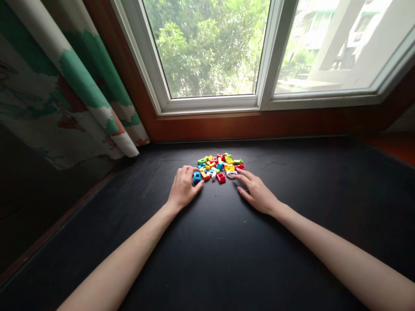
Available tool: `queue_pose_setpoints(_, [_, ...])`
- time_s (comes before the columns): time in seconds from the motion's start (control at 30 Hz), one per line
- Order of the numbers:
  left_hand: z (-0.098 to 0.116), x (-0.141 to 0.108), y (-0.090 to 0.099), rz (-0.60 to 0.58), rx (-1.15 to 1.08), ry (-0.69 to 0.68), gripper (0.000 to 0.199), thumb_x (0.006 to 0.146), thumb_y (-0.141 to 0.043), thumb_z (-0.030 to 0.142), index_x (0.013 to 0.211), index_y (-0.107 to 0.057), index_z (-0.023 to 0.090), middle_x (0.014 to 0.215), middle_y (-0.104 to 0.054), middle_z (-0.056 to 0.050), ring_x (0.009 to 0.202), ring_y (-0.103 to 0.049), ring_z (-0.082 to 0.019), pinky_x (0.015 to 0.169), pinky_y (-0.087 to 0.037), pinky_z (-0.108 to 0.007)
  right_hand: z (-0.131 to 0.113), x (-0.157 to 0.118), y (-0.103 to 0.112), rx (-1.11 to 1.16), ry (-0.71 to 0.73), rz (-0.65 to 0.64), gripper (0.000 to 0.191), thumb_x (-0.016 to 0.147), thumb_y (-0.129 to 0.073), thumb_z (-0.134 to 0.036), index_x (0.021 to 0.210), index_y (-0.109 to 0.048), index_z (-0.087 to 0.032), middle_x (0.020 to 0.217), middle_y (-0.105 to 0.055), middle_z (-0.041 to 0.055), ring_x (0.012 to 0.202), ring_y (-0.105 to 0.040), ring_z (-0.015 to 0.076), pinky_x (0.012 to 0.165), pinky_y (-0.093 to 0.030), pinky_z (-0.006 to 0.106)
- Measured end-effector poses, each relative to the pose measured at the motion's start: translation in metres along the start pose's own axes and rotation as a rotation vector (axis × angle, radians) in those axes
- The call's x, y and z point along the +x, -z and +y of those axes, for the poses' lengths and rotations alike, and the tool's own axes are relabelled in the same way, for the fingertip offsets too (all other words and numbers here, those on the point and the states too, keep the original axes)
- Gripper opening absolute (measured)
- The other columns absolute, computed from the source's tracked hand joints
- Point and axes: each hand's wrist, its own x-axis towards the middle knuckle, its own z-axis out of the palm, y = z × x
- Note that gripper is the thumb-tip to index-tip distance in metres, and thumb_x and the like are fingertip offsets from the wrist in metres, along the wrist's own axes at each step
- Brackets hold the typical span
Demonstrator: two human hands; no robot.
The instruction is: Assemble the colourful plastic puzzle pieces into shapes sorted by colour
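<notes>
Heap of small plastic building bricks (219, 167) lay at 12 o'clock on a black ledge (285, 203), between both hands; colours mixed: red, yellow, green, blue, orange, white. Left hand (184, 188) sat at the heap's 7 o'clock edge, fingers curled and knuckles raised, fingertips at a blue brick (196, 177); could not tell whether it gripped the brick. Right hand (256, 194) lay at the 5 o'clock edge, open and loosely spread, holding nothing, forefinger tip just beside a white brick (231, 174). Red brick (221, 178) lay between the hands, slightly apart from the heap. Patterned curtain (71, 82) hung at 10 o'clock. Window (207, 52) in a wooden frame (246, 127) stood beyond the ledge, trees outside.
</notes>
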Motion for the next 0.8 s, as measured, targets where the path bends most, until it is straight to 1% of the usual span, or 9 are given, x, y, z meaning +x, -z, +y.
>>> queue_pose_setpoints(0.1, [-0.0018,-0.0009,-0.0002,-0.058,0.166,0.035,0.034,0.084,-0.067,0.028,0.115,-0.060,0.016,0.113,-0.057,-0.012,0.101,-0.053,-0.031,0.090,-0.049,-0.045,0.0017,-0.0009,-0.0008,0.034,-0.005,0.014,0.040,0.094,-0.049,-0.023,0.133,-0.056,-0.020,0.149,-0.048,0.0156,0.136,-0.047,0.0307,0.110,-0.041,0.051])
queue_pose_setpoints(0.17, [-0.0019,-0.0016,-0.0015,-0.072,0.208,0.053,0.034,0.085,-0.066,0.027,0.117,-0.061,0.016,0.115,-0.056,-0.013,0.103,-0.052,-0.031,0.091,-0.049,-0.045,0.0021,-0.0012,-0.0011,0.050,-0.009,0.019,0.038,0.093,-0.050,-0.023,0.131,-0.057,-0.019,0.148,-0.049,0.0156,0.136,-0.047,0.0307,0.110,-0.040,0.051])
queue_pose_setpoints(0.3, [-0.0018,-0.0025,-0.0033,-0.067,0.211,0.061,0.032,0.085,-0.066,0.025,0.114,-0.061,0.015,0.115,-0.053,-0.013,0.104,-0.052,-0.031,0.091,-0.050,-0.044,0.0019,-0.0014,-0.0011,0.067,-0.014,0.026,0.036,0.093,-0.050,-0.022,0.128,-0.058,-0.020,0.146,-0.050,0.0155,0.135,-0.048,0.0306,0.110,-0.040,0.050])
queue_pose_setpoints(0.43, [-0.0006,-0.0027,-0.0030,-0.048,0.193,0.054,0.030,0.083,-0.071,0.030,0.107,-0.062,0.015,0.114,-0.054,-0.013,0.104,-0.051,-0.031,0.092,-0.049,-0.044,0.0016,-0.0016,-0.0005,0.072,-0.014,0.021,0.036,0.093,-0.050,-0.022,0.127,-0.058,-0.019,0.146,-0.050,0.0158,0.134,-0.048,0.0306,0.111,-0.040,0.050])
queue_pose_setpoints(0.5, [0.0011,-0.0033,-0.0029,-0.035,0.163,0.037,0.030,0.081,-0.073,0.032,0.103,-0.062,0.016,0.114,-0.057,-0.013,0.105,-0.051,-0.031,0.093,-0.048,-0.044,0.0015,-0.0019,-0.0004,0.075,-0.011,0.022,0.036,0.093,-0.050,-0.022,0.128,-0.058,-0.019,0.146,-0.049,0.0158,0.134,-0.048,0.0307,0.111,-0.040,0.050])
queue_pose_setpoints(0.6, [0.0034,-0.0048,-0.0029,-0.049,0.125,-0.001,0.027,0.081,-0.074,0.029,0.102,-0.062,0.018,0.113,-0.061,-0.011,0.106,-0.052,-0.030,0.094,-0.047,-0.044,0.0017,-0.0026,-0.0009,0.084,-0.007,0.033,0.036,0.092,-0.050,-0.021,0.128,-0.057,-0.019,0.144,-0.050,0.0159,0.134,-0.048,0.0311,0.110,-0.041,0.051])
queue_pose_setpoints(0.7, [0.0035,-0.0060,-0.0020,-0.063,0.107,-0.004,0.027,0.079,-0.076,0.028,0.102,-0.062,0.019,0.107,-0.066,-0.010,0.104,-0.054,-0.031,0.092,-0.048,-0.046,0.0018,-0.0036,-0.0013,0.100,-0.001,0.045,0.036,0.092,-0.050,-0.020,0.127,-0.057,-0.019,0.143,-0.051,0.0160,0.133,-0.048,0.0310,0.110,-0.041,0.050])
queue_pose_setpoints(0.8, [0.0033,-0.0059,0.0009,-0.053,0.074,-0.008,0.028,0.078,-0.077,0.025,0.101,-0.062,0.019,0.103,-0.068,-0.009,0.103,-0.056,-0.032,0.091,-0.049,-0.047,0.0004,-0.0043,-0.0002,0.137,0.008,0.070,0.034,0.091,-0.052,-0.019,0.125,-0.059,-0.019,0.141,-0.053,0.0153,0.133,-0.049,0.0305,0.110,-0.040,0.049])
